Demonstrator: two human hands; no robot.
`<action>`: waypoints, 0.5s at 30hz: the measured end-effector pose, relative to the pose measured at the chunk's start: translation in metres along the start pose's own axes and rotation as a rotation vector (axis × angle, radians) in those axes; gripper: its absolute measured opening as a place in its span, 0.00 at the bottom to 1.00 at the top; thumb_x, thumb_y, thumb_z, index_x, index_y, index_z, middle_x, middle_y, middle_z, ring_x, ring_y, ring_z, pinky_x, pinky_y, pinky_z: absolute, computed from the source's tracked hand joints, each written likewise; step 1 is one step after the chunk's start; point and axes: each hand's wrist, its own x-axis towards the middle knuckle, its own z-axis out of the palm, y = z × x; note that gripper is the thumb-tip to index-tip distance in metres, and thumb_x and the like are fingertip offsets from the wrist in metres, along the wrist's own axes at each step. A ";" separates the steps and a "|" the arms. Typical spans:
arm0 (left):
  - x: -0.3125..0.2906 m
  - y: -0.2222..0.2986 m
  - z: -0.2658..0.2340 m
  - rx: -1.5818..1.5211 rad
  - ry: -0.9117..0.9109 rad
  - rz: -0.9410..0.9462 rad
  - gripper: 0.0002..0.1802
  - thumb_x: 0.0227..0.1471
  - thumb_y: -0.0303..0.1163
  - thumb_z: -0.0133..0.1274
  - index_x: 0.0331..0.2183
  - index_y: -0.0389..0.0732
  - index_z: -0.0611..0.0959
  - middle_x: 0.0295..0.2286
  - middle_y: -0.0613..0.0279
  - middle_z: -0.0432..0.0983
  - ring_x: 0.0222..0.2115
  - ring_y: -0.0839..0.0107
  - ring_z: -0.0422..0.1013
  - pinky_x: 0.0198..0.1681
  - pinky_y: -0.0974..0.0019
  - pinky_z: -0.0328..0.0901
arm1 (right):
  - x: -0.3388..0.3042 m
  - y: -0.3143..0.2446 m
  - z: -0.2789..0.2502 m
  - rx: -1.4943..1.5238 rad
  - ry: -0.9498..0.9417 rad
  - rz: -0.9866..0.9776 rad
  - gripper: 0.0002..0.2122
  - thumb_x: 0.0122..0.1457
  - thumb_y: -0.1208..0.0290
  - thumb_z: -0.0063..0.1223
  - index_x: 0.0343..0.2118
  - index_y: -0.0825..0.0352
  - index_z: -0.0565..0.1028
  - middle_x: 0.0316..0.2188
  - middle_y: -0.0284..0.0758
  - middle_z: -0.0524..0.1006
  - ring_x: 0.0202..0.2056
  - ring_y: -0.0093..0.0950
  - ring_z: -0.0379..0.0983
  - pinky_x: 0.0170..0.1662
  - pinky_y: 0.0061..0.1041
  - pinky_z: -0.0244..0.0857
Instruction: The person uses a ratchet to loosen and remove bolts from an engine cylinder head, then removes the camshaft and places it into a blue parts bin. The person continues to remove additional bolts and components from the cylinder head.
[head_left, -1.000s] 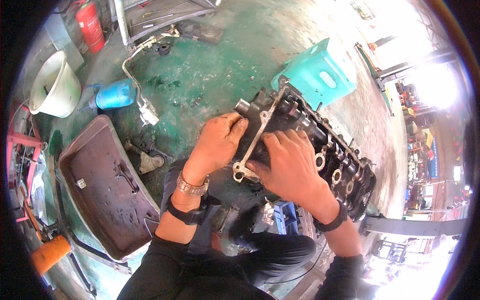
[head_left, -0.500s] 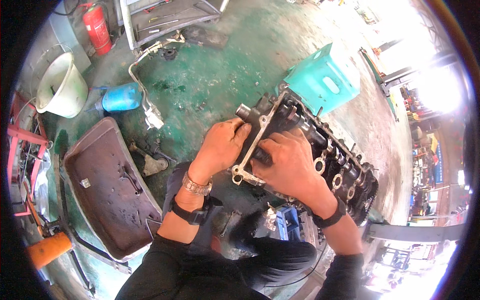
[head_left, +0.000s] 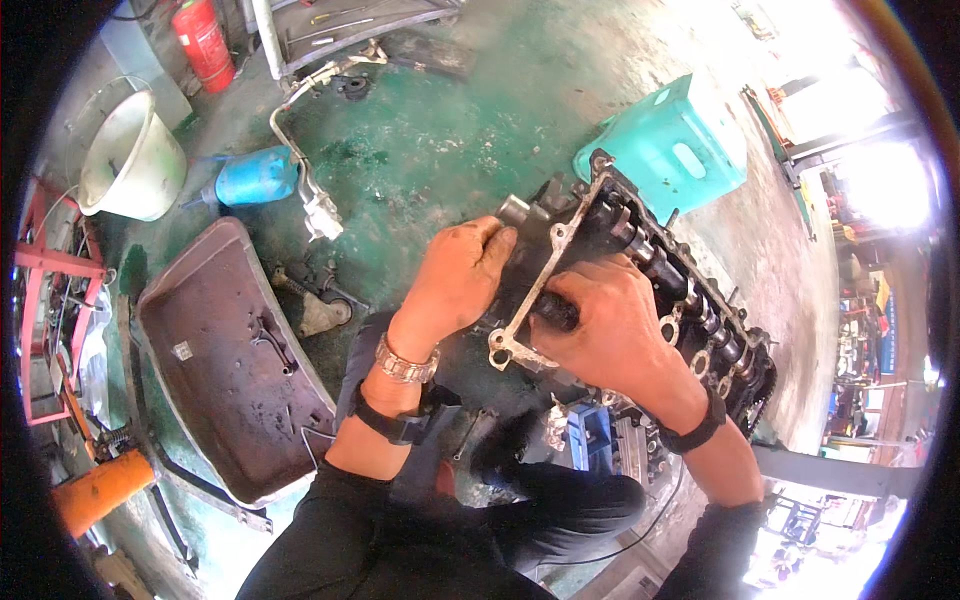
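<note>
An engine cylinder head [head_left: 557,245] lies slantwise in front of me, its top uncovered, with a shiny camshaft [head_left: 661,268] running along it. My right hand [head_left: 610,320] reaches into its near end, the fingers curled round a dark, rounded, oily piece [head_left: 556,312] whose kind I cannot make out. My left hand [head_left: 460,272] is beside the outer face of that end, just below a short metal pipe stub [head_left: 514,209]. Its thumb and fingers are drawn together, and whatever lies between them is hidden.
A turquoise plastic crate [head_left: 665,150] stands behind the cylinder head. To my left are a brown tray [head_left: 215,400] with small metal parts, a blue bottle [head_left: 256,178], a whitish bucket [head_left: 135,160] and a bent metal pipe [head_left: 305,180]. A blue bin [head_left: 590,437] sits near my leg.
The view has shifted, so most things appear farther right. My left hand has drawn slightly away from the casting's end face. My right hand stays inside the near end, more of the dark piece showing.
</note>
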 end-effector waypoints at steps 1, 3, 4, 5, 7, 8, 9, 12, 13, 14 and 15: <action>0.000 0.001 0.000 -0.022 -0.003 -0.016 0.16 0.60 0.37 0.47 0.31 0.31 0.77 0.27 0.39 0.73 0.31 0.39 0.69 0.34 0.50 0.63 | 0.000 0.000 0.000 -0.012 -0.024 0.037 0.11 0.38 0.67 0.65 0.26 0.68 0.80 0.22 0.39 0.76 0.27 0.42 0.73 0.34 0.37 0.67; 0.000 0.004 -0.001 -0.060 -0.012 -0.035 0.16 0.60 0.37 0.47 0.32 0.31 0.78 0.27 0.39 0.74 0.31 0.40 0.69 0.34 0.51 0.64 | -0.001 -0.003 -0.002 -0.029 0.008 0.007 0.11 0.40 0.67 0.65 0.26 0.67 0.80 0.21 0.38 0.76 0.27 0.42 0.72 0.35 0.37 0.66; 0.000 0.005 -0.002 -0.039 -0.032 -0.019 0.16 0.60 0.37 0.48 0.35 0.31 0.79 0.28 0.40 0.75 0.30 0.43 0.71 0.34 0.54 0.65 | -0.002 -0.005 -0.002 -0.029 0.048 -0.001 0.11 0.40 0.67 0.65 0.27 0.67 0.80 0.22 0.38 0.75 0.27 0.42 0.72 0.36 0.37 0.66; 0.000 0.007 -0.003 -0.091 -0.030 -0.019 0.16 0.60 0.37 0.48 0.36 0.31 0.79 0.28 0.41 0.76 0.30 0.46 0.72 0.34 0.55 0.65 | -0.003 -0.007 -0.003 -0.032 0.056 0.010 0.12 0.40 0.67 0.65 0.27 0.67 0.80 0.22 0.38 0.75 0.28 0.42 0.72 0.36 0.37 0.66; -0.002 0.008 -0.003 -0.200 -0.033 -0.035 0.17 0.61 0.38 0.49 0.37 0.31 0.79 0.27 0.44 0.76 0.28 0.53 0.74 0.35 0.58 0.66 | -0.018 -0.008 -0.016 -0.042 0.015 0.068 0.19 0.42 0.65 0.68 0.37 0.69 0.78 0.36 0.42 0.78 0.40 0.42 0.74 0.45 0.37 0.68; -0.001 0.008 -0.003 -0.257 -0.057 -0.078 0.16 0.60 0.37 0.52 0.39 0.30 0.80 0.27 0.51 0.78 0.28 0.67 0.73 0.35 0.64 0.66 | -0.029 -0.007 -0.026 -0.035 0.062 0.082 0.21 0.42 0.66 0.69 0.40 0.70 0.77 0.41 0.44 0.77 0.44 0.43 0.74 0.48 0.37 0.68; -0.001 0.008 -0.003 -0.262 -0.039 -0.055 0.16 0.59 0.36 0.53 0.39 0.31 0.80 0.27 0.53 0.78 0.28 0.69 0.72 0.34 0.65 0.66 | -0.041 -0.004 -0.035 -0.034 0.111 0.090 0.24 0.43 0.67 0.70 0.43 0.70 0.76 0.46 0.45 0.77 0.48 0.43 0.73 0.52 0.37 0.67; -0.001 0.009 -0.002 -0.309 -0.006 0.013 0.15 0.56 0.34 0.58 0.39 0.31 0.81 0.29 0.56 0.79 0.29 0.73 0.72 0.36 0.68 0.67 | -0.095 0.013 -0.070 0.068 0.347 0.374 0.27 0.46 0.80 0.67 0.52 0.74 0.71 0.52 0.47 0.74 0.54 0.34 0.71 0.58 0.31 0.63; 0.001 0.011 -0.001 -0.327 -0.016 0.043 0.15 0.55 0.34 0.59 0.39 0.32 0.81 0.30 0.56 0.79 0.30 0.72 0.73 0.36 0.68 0.68 | -0.118 0.018 -0.079 0.118 0.449 0.509 0.25 0.47 0.76 0.68 0.50 0.72 0.72 0.47 0.46 0.76 0.48 0.38 0.74 0.52 0.32 0.66; 0.004 0.014 0.000 -0.346 -0.020 0.076 0.16 0.55 0.35 0.60 0.40 0.32 0.81 0.32 0.55 0.79 0.31 0.72 0.73 0.37 0.68 0.68 | -0.142 0.026 -0.086 0.104 0.536 0.614 0.25 0.50 0.76 0.66 0.53 0.73 0.71 0.48 0.46 0.76 0.49 0.36 0.74 0.54 0.32 0.66; 0.007 0.017 0.000 -0.353 -0.038 0.056 0.16 0.54 0.35 0.60 0.40 0.32 0.81 0.33 0.55 0.79 0.31 0.71 0.74 0.37 0.68 0.68 | -0.167 0.034 -0.093 0.085 0.592 0.659 0.26 0.53 0.75 0.64 0.55 0.73 0.70 0.49 0.46 0.76 0.50 0.34 0.73 0.56 0.32 0.65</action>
